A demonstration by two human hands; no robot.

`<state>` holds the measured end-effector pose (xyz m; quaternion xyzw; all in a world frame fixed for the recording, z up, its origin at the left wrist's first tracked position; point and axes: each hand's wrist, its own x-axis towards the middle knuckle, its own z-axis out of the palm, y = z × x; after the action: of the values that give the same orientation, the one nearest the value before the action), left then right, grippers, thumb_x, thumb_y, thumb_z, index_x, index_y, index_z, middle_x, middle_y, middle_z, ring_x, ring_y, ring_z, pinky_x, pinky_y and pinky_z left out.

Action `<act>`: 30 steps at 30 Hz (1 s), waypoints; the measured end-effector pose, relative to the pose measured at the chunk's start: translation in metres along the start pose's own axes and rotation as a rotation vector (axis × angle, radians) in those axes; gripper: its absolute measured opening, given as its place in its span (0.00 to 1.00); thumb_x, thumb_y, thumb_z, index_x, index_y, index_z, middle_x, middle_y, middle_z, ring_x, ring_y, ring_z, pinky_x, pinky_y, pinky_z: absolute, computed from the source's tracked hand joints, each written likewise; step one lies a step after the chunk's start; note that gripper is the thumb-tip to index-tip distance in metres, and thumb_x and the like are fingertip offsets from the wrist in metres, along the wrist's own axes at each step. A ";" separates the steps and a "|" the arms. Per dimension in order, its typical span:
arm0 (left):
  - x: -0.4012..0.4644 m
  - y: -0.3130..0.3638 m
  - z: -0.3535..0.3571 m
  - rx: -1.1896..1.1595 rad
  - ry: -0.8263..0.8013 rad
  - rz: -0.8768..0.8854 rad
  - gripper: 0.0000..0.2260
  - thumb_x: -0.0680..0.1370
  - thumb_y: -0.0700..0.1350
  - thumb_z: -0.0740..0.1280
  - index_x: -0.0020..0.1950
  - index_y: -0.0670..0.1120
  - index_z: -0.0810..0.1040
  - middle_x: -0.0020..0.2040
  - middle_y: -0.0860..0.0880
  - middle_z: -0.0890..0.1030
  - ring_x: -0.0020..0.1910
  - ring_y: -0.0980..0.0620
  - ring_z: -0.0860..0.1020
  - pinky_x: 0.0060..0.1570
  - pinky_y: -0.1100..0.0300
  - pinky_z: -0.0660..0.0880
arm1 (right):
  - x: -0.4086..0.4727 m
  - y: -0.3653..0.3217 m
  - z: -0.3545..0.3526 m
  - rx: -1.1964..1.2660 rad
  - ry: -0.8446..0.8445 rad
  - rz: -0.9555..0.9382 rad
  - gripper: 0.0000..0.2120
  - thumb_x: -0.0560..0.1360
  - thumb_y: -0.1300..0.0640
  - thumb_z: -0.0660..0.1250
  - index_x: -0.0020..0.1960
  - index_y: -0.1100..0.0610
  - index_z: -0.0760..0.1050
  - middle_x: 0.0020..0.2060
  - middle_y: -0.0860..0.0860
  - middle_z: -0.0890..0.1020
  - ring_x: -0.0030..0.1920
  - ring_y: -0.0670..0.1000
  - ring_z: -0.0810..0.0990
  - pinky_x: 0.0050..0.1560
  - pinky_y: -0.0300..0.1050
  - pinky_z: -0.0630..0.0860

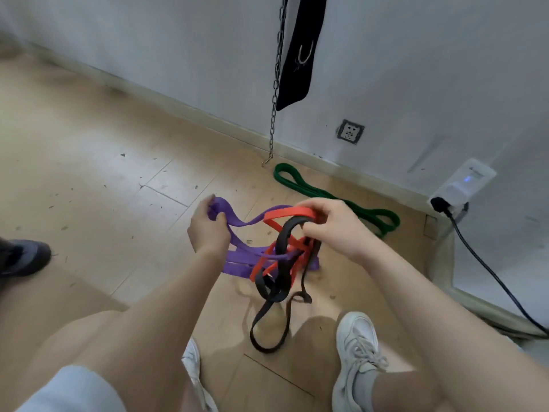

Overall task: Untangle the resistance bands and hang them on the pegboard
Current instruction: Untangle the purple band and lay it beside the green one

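Note:
A knot of three resistance bands hangs between my hands above the wooden floor. My left hand (pixel 206 230) grips a loop of the wide purple band (pixel 240 258). My right hand (pixel 332 226) pinches the top loops of the red band (pixel 285 214) and the black band (pixel 285 236) together. The black band trails down in a long loop to the floor between my feet. A green band (pixel 315 191) lies by itself on the floor along the wall. No pegboard is in view.
A metal chain (pixel 274 93) and a black strap (pixel 298 52) hang down the white wall. A wall socket (pixel 350 131), a plugged-in white device (pixel 463 185) and its black cable (pixel 490 275) are at right. My white shoes (pixel 356 352) stand below; a dark shoe (pixel 25 257) is at far left.

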<state>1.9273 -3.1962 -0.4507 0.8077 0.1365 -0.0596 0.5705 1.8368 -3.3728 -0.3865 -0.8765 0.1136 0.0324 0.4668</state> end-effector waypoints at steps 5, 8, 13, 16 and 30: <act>-0.001 -0.003 -0.014 0.114 -0.017 0.097 0.15 0.79 0.39 0.59 0.63 0.48 0.77 0.58 0.44 0.78 0.54 0.45 0.76 0.55 0.54 0.74 | -0.006 -0.012 -0.054 0.535 0.090 -0.006 0.11 0.65 0.64 0.59 0.46 0.56 0.74 0.37 0.51 0.79 0.40 0.50 0.80 0.49 0.47 0.79; 0.001 0.005 -0.022 0.077 0.037 0.085 0.14 0.79 0.40 0.60 0.63 0.47 0.77 0.57 0.44 0.79 0.53 0.45 0.77 0.55 0.52 0.76 | -0.016 -0.010 -0.068 0.548 0.141 -0.025 0.10 0.70 0.68 0.58 0.45 0.56 0.73 0.37 0.53 0.77 0.37 0.48 0.79 0.42 0.43 0.80; -0.013 0.028 -0.019 -0.163 0.038 0.052 0.15 0.79 0.40 0.63 0.64 0.50 0.76 0.52 0.52 0.77 0.46 0.55 0.75 0.44 0.64 0.72 | -0.021 0.028 -0.074 0.175 0.293 0.115 0.14 0.73 0.70 0.58 0.47 0.51 0.73 0.40 0.52 0.77 0.40 0.49 0.79 0.37 0.34 0.74; -0.028 0.038 -0.013 -0.264 -0.044 0.097 0.16 0.77 0.40 0.65 0.64 0.51 0.76 0.51 0.55 0.78 0.42 0.62 0.75 0.42 0.69 0.72 | -0.025 0.052 -0.059 -0.341 0.021 0.246 0.09 0.67 0.57 0.64 0.47 0.51 0.74 0.39 0.51 0.77 0.41 0.52 0.76 0.39 0.42 0.71; -0.048 0.020 0.012 0.038 -0.342 0.203 0.29 0.74 0.40 0.68 0.72 0.57 0.65 0.45 0.53 0.80 0.43 0.55 0.77 0.38 0.60 0.74 | -0.002 0.015 -0.013 -0.255 -0.202 0.187 0.03 0.71 0.56 0.70 0.41 0.55 0.79 0.38 0.52 0.79 0.42 0.52 0.77 0.49 0.47 0.73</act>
<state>1.8882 -3.2207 -0.4250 0.8060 -0.0459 -0.1405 0.5731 1.8304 -3.3916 -0.3913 -0.9065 0.1419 0.1774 0.3560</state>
